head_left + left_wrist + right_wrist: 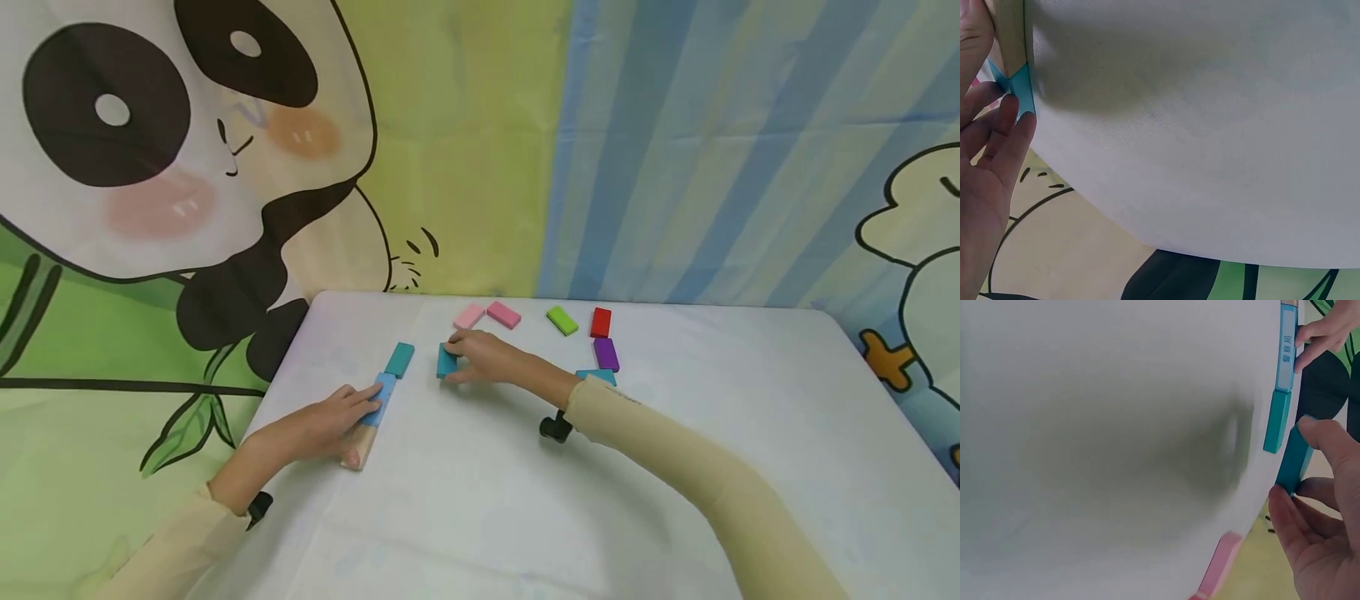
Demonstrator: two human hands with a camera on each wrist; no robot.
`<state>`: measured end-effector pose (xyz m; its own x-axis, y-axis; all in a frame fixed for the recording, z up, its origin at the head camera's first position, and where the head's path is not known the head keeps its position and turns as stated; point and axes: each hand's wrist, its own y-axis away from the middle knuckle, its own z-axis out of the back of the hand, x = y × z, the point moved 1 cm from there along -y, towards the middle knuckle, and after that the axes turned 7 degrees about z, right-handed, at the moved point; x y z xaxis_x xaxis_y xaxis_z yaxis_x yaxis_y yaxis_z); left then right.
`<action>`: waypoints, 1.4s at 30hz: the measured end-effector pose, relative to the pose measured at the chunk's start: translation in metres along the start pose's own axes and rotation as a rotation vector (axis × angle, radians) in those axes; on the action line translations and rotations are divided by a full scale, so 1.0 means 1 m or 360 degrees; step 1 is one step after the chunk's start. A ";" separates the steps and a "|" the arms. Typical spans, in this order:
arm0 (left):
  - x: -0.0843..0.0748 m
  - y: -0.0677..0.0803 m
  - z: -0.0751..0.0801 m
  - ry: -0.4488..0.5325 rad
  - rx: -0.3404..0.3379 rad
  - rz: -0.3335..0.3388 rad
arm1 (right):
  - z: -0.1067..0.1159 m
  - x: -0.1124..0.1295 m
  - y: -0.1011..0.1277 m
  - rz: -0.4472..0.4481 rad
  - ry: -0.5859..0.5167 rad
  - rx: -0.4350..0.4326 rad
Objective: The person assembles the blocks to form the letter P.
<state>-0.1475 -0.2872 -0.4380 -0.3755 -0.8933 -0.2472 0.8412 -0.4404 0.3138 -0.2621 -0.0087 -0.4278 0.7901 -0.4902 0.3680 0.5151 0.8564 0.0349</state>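
In the head view, my left hand (318, 427) rests on a short row of blocks. Its fingers touch a light blue block (386, 390), and the thumb lies by a plain wooden block (367, 442) at the near end. A teal block (400, 359) forms the far end of the row. The right wrist view shows dark printed characters on the light blue block's side (1287, 347). My right hand (489, 357) pinches a blue block (1295, 459) between thumb and fingertips, slightly right of the teal one and apart from it.
Behind the right hand lie a light pink block (469, 316) and a darker pink block (503, 314). Farther right are green (562, 320), red (601, 322) and purple (606, 355) blocks. Another blue block (596, 376) is partly hidden by the right forearm. All sit on a white table (465, 517).
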 end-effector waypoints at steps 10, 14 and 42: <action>-0.006 -0.009 0.001 0.0032 0.0059 0.0026 | -0.010 -0.007 -0.068 -0.0299 0.0160 -0.0222; -0.005 -0.009 0.001 0.0032 0.0047 0.0019 | -0.013 -0.010 -0.081 -0.0264 0.0163 -0.0190; 0.002 -0.001 -0.001 0.0048 0.0000 0.0008 | -0.033 0.002 -0.114 -0.0196 0.0275 -0.0092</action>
<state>-0.1491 -0.2887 -0.4402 -0.3594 -0.8922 -0.2735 0.8429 -0.4361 0.3150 -0.3082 -0.1126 -0.4614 0.7629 -0.6151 0.1991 0.6253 0.7803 0.0145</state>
